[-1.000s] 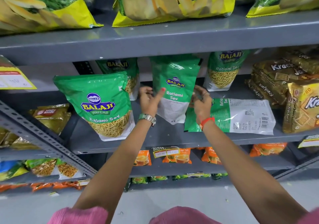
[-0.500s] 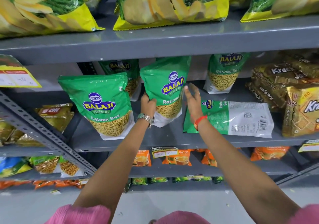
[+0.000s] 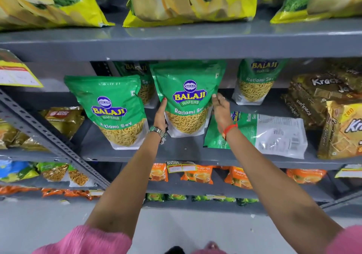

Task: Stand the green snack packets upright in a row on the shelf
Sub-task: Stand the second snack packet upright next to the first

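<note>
A green Balaji packet (image 3: 188,95) stands upright on the grey shelf (image 3: 176,152), front side out. My left hand (image 3: 161,114) presses its left edge and my right hand (image 3: 221,111) holds its right edge. To its left stands another upright green packet (image 3: 111,109). Two more green packets stand further back, one behind at left (image 3: 144,81) and one at right (image 3: 256,81). A fifth green packet (image 3: 260,134) lies flat on the shelf, back side up, under my right wrist.
Brown and gold cracker packs (image 3: 323,105) crowd the shelf's right end. Yellow-green chip bags (image 3: 188,1) sit on the shelf above. A slanted metal brace (image 3: 39,132) runs at left. Orange tea packs (image 3: 197,173) fill the shelf below.
The held packet was turned from back side out to front side out and set upright on the shelf. Both hands moved onto its side edges.
</note>
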Demonstrator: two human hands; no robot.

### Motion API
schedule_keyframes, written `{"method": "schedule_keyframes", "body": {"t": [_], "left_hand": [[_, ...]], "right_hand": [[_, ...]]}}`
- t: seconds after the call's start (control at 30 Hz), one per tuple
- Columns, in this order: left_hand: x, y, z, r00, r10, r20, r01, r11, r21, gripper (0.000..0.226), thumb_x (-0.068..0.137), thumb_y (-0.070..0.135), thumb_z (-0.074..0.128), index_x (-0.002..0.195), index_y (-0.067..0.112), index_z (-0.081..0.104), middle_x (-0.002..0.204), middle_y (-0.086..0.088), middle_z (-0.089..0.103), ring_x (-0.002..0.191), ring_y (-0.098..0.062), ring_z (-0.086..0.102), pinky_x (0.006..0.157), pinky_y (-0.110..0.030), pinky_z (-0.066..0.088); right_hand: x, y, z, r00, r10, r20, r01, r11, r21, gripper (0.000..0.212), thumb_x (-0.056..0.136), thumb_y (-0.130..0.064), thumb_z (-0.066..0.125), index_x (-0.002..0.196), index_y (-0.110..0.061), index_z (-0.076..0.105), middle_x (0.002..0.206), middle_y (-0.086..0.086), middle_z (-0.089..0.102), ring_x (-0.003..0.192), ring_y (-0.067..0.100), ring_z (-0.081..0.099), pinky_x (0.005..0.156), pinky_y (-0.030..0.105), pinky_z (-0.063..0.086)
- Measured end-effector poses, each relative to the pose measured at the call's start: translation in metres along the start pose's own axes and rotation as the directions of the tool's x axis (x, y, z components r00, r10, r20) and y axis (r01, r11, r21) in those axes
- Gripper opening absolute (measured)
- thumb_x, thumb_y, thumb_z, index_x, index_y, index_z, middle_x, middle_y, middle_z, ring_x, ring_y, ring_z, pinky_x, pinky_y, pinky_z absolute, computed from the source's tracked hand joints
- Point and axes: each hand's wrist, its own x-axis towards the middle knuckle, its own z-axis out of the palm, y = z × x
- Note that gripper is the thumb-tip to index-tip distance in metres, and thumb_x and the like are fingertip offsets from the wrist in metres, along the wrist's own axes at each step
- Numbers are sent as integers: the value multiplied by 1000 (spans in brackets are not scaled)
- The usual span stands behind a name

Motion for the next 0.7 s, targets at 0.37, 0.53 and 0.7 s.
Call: {"method": "schedule_keyframes", "body": {"t": [0.37,0.53,0.7], "left_hand": [[-17,-26,-36,996,74,56,-76,997,30,50,97,33,28,141,9,28,151,-14,32,138,-28,31,111,-43,28],[-22,-31,-40,996,74,49,-73,997,-18,50,97,32,27,143,11,24,153,-12,27,140,-27,28,113,-43,23],[-39,-47,-25,928,173,-331,-205,977,-65,49,96,28,37,139,7,29,149,-18,32,136,-30,33,110,-41,30]], "right_hand": [[-67,12,-1,991,-126,-43,126,992,-9,24,96,-9,35,82,-19,52,81,-4,53,70,-13,53,71,9,42],[-83,9,2,991,-122,-53,122,992,4,28,96,-6,34,80,-22,51,83,-5,54,69,-16,54,68,3,42],[-76,6,-19,995,-53,-84,57,997,44,21,94,-9,39,107,-17,53,100,0,59,91,5,55,85,25,43]]}}
